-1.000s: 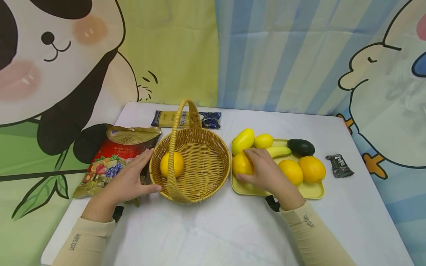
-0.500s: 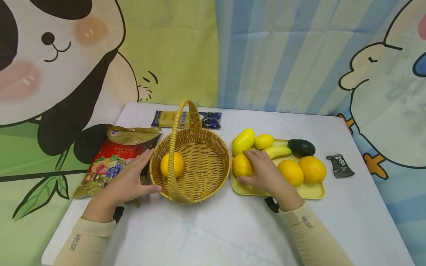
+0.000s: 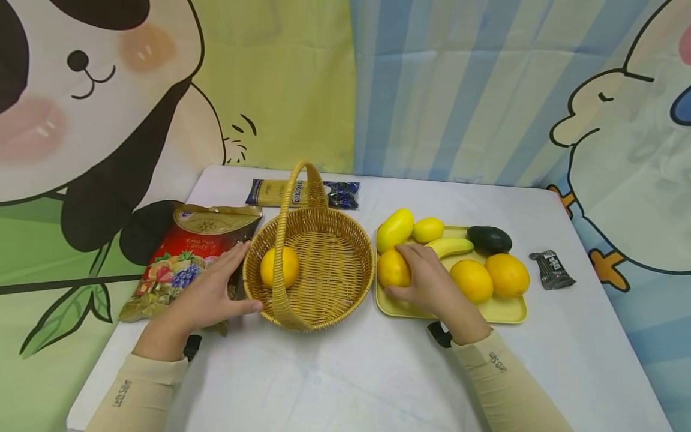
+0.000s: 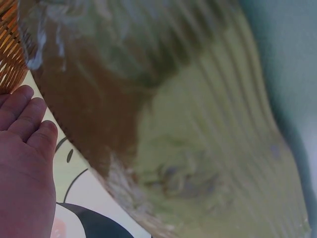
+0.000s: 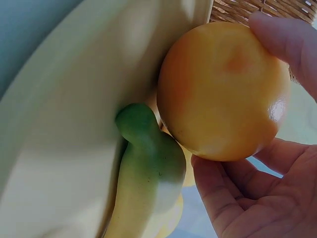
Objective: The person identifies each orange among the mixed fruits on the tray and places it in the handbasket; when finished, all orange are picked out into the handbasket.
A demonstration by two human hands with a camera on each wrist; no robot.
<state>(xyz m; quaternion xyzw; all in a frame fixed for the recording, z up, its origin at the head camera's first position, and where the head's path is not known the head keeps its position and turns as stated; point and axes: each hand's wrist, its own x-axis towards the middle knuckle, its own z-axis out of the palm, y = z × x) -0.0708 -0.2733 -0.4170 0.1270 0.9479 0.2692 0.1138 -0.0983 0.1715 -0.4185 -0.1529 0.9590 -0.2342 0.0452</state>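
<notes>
My right hand (image 3: 429, 276) grips an orange (image 3: 393, 268) at the left end of the yellow tray (image 3: 402, 308). In the right wrist view, thumb and fingers lie on opposite sides of that orange (image 5: 223, 94), close to the green tip of a banana (image 5: 148, 168). My left hand (image 3: 213, 294) lies against the left side of a wicker basket (image 3: 335, 270), its fingers extended and its thumb near the rim. Inside the basket, behind the handle, sits another orange (image 3: 288, 267). The left wrist view shows the fingers (image 4: 29, 116) beside the basket wall.
A red and gold candy bag (image 3: 189, 252) lies under and beside my left hand. Behind the basket is a pasta packet (image 3: 267, 193). The tray also bears a mango (image 3: 396, 231), a lemon (image 3: 429, 230), an avocado (image 3: 489, 240) and two more oranges (image 3: 472, 281). A black wrapper (image 3: 553, 270) lies right.
</notes>
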